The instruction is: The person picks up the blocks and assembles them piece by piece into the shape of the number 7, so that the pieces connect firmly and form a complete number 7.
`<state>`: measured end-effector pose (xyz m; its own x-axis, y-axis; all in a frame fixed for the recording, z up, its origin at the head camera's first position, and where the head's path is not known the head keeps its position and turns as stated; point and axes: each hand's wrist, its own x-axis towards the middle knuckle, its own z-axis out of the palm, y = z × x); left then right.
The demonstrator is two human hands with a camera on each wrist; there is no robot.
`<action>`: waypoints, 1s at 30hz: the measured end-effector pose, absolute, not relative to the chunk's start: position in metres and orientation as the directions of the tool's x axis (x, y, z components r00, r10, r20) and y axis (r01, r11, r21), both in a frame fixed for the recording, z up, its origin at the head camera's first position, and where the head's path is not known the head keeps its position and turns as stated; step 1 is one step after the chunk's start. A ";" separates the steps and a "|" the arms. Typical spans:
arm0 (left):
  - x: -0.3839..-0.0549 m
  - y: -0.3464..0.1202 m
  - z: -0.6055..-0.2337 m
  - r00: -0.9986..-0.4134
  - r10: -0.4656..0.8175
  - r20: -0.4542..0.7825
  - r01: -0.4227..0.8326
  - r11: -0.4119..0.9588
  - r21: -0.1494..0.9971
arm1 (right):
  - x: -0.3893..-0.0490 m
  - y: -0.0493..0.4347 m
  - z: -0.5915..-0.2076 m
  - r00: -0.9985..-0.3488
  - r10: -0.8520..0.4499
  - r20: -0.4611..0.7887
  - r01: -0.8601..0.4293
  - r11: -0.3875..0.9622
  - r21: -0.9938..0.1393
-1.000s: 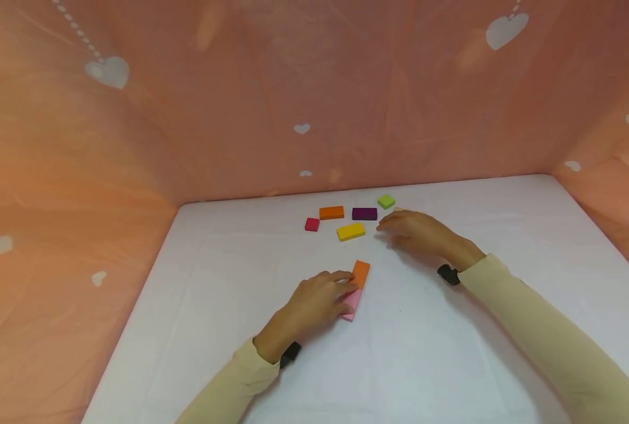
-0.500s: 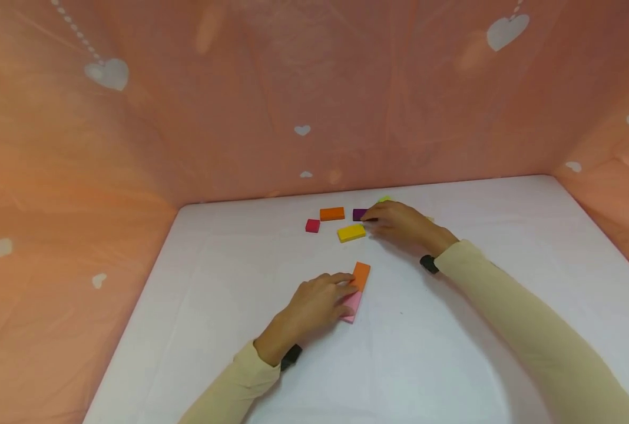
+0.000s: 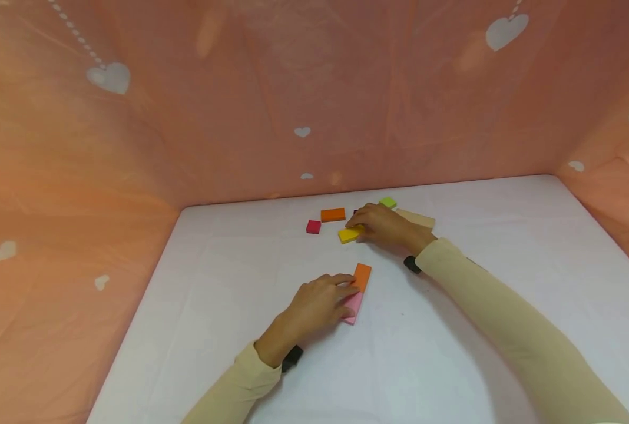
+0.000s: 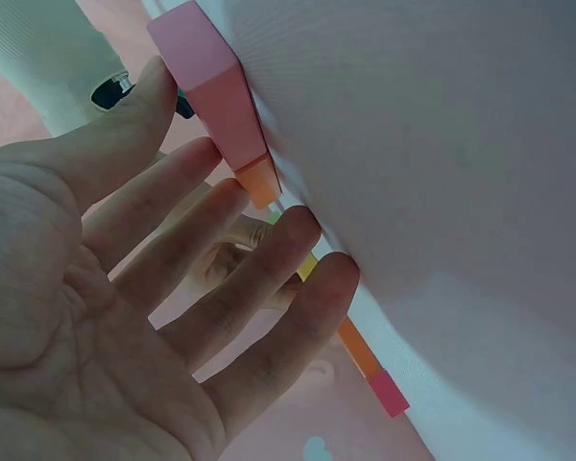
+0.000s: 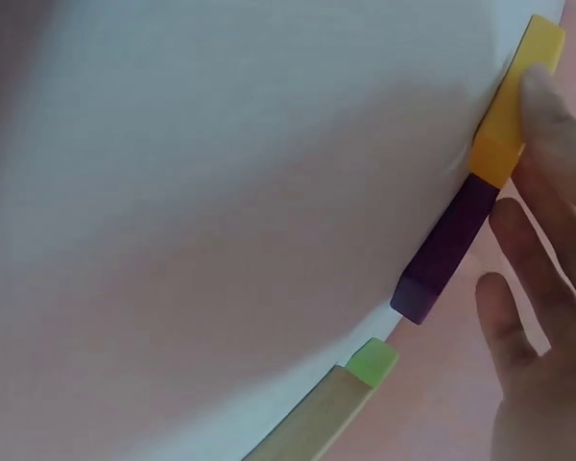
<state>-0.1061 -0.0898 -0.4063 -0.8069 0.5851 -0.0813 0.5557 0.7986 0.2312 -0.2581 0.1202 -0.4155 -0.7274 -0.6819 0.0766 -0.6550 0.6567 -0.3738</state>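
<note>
My left hand (image 3: 314,303) rests with spread, relaxed fingers at a pink block (image 3: 354,304) and an orange block (image 3: 363,274), which lie end to end on the white table. In the left wrist view its thumb is at the pink block's side (image 4: 228,115). Farther back, my right hand (image 3: 387,227) pinches a yellow block (image 3: 347,235), thumb on the near side and fingertips over the far edge. The yellow block appears flat on the table. Beyond it lies a dark purple block (image 5: 448,238), mostly hidden by the right hand in the head view.
Near the back edge are another orange block (image 3: 333,215) and a small red block (image 3: 313,227), left of the right hand. A lime green block (image 3: 388,202) and a long pale wooden block (image 3: 417,219) lie behind it. A peach cloth (image 3: 240,118) with hearts walls the table.
My right hand has moved left from beside the pale wooden block, passing over the purple block, and now grips the yellow block. The left hand stays at the pink and orange blocks.
</note>
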 end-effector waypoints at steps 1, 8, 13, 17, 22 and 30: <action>-0.106 -0.090 -0.406 -0.806 0.586 -0.080 0.557 0.798 0.229 | -0.259 0.120 -0.416 -0.725 -0.684 0.078 -0.658 0.655 -0.371; -0.107 -0.090 -0.405 -0.804 0.591 -0.066 0.564 0.792 0.234 | -0.258 0.119 -0.415 -0.743 -0.669 -0.025 -0.599 0.681 -0.421; -0.107 -0.091 -0.404 -0.805 0.588 -0.081 0.557 0.796 0.238 | -0.256 0.116 -0.415 -0.749 -0.656 -0.088 -0.556 0.696 -0.454; -0.106 -0.092 -0.404 -0.806 0.587 -0.082 0.554 0.795 0.246 | -0.256 0.115 -0.417 -0.754 -0.653 -0.076 -0.558 0.697 -0.450; -0.106 -0.091 -0.405 -0.809 0.580 -0.091 0.544 0.799 0.255 | -0.256 0.116 -0.417 -0.752 -0.655 -0.068 -0.569 0.698 -0.433; -0.107 -0.090 -0.406 -0.817 0.565 -0.113 0.525 0.811 0.257 | -0.255 0.117 -0.414 -0.765 -0.640 -0.067 -0.549 0.703 -0.452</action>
